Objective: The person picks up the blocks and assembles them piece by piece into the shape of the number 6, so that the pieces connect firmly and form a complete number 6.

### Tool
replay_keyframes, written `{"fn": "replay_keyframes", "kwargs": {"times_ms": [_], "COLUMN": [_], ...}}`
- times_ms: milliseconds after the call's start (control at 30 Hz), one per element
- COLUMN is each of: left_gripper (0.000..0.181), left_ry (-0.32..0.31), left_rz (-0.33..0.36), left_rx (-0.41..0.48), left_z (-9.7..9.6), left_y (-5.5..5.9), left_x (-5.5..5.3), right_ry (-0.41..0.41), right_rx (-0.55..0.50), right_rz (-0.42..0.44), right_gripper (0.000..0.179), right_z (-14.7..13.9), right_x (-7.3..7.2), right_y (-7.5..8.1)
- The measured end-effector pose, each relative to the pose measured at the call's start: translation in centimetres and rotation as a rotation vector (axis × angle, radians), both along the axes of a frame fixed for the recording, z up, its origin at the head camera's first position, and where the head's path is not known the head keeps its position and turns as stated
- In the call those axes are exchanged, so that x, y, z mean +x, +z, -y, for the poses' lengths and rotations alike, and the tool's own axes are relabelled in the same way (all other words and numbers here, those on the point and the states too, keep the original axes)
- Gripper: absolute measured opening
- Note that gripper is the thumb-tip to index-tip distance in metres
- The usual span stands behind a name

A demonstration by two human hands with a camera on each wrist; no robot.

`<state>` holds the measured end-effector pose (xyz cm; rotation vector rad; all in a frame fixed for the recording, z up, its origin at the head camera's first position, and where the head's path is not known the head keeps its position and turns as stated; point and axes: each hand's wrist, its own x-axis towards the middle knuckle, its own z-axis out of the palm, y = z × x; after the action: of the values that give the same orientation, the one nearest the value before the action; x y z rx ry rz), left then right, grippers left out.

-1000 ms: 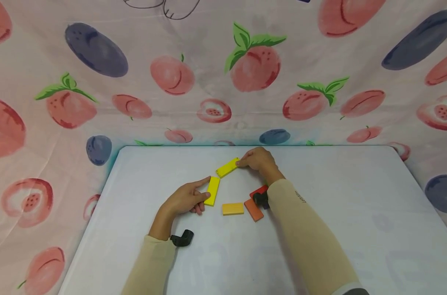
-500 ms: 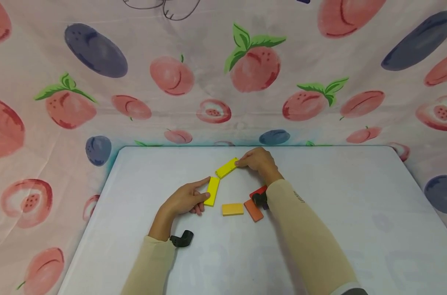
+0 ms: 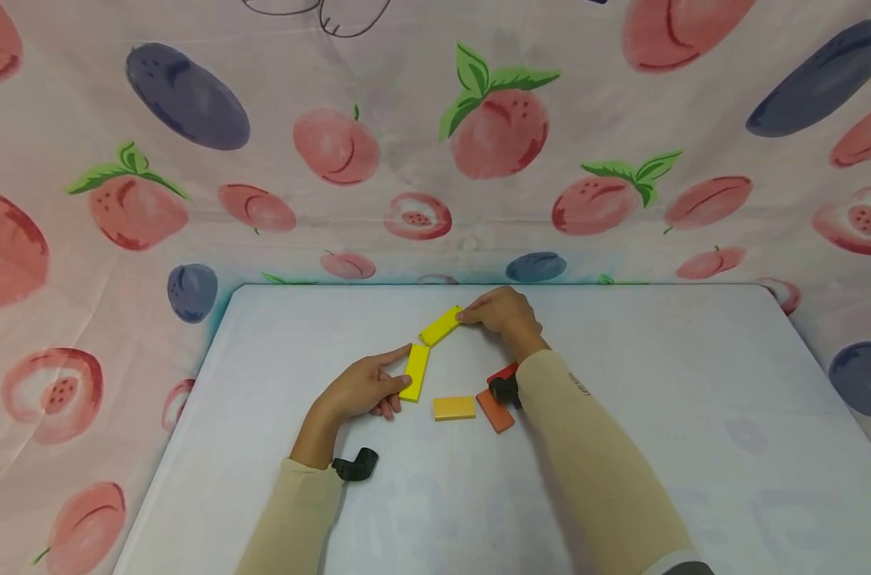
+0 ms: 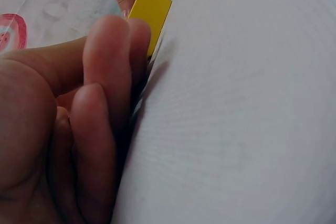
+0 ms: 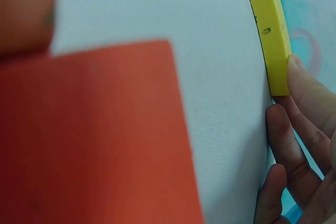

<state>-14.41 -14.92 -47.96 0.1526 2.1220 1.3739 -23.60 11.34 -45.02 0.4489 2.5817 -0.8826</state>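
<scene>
Two flat yellow blocks lie on the white table in the head view, their ends meeting or nearly so at an angle. My left hand (image 3: 363, 387) holds the near yellow block (image 3: 417, 372), its index finger along the far end and its thumb on the near part. The far yellow block (image 3: 441, 326) slants up to the right. Its right end is pinched by my right hand (image 3: 503, 315), with the thumb (image 5: 311, 95) on its side in the right wrist view. Curled fingers (image 4: 107, 66) cover much of the left wrist view.
An amber block (image 3: 453, 408) and an orange block (image 3: 495, 410) lie nearer me. Beside them, a red block (image 3: 502, 372) is partly hidden by my right wrist's camera (image 3: 504, 390). A fruit-patterned cloth (image 3: 421, 160) rises behind the table's far edge.
My right hand has shifted very slightly left with the far yellow block, which slants a little more steeply. The left hand and the other blocks stay in place.
</scene>
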Motion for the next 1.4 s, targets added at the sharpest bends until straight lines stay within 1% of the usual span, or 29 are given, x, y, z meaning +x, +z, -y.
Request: {"fn": "replay_keyframes", "kwargs": {"times_ms": [167, 633, 800, 933, 1000, 1067, 1133, 1200, 1333, 1400], "left_gripper": [0.064, 0.064, 0.065, 0.065, 0.065, 0.066, 0.065, 0.063, 0.055, 0.054], "left_ry": [-0.002, 0.001, -0.005, -0.006, -0.003, 0.003, 0.008, 0.003, -0.056, -0.1], "left_rz": [-0.005, -0.003, -0.007, 0.0, -0.003, -0.021, -0.073, -0.17, -0.411, -0.491], "left_rx": [-0.002, -0.017, -0.021, -0.015, -0.02, -0.039, -0.098, -0.197, -0.402, -0.468], "left_z": [0.0, -0.1, -0.1, 0.0, 0.1, 0.2, 0.3, 0.4, 0.2, 0.0], "left_y": [0.0, 0.1, -0.1, -0.2, 0.0, 0.2, 0.7, 1.3, 2.4, 2.9], "left_x": [0.0, 0.0, -0.1, -0.1, -0.1, 0.0, 0.2, 0.3, 0.6, 0.7], "right_ry": [-0.02, -0.025, -0.005, 0.023, 0.031, 0.033, 0.033, 0.032, 0.034, 0.035], "right_rx": [0.011, 0.017, 0.009, -0.016, -0.037, -0.055, -0.065, -0.075, -0.088, -0.096], "right_rz": [0.004, 0.003, 0.003, 0.003, 0.008, 0.017, 0.03, 0.039, 0.047, 0.042], "right_gripper": [0.025, 0.027, 0.028, 0.034, 0.038, 0.041, 0.043, 0.043, 0.042, 0.039], "right_z": [0.2, 0.3, 0.1, -0.4, -0.6, -0.8, -0.9, -1.0, -1.3, -1.4], "right_x": [0.0, 0.2, 0.1, 0.0, -0.1, -0.2, -0.4, -0.6, -0.8, -0.9], "right_y": [0.2, 0.2, 0.4, 0.5, 0.6, 0.6, 0.4, 0.3, 0.0, -0.1]}}
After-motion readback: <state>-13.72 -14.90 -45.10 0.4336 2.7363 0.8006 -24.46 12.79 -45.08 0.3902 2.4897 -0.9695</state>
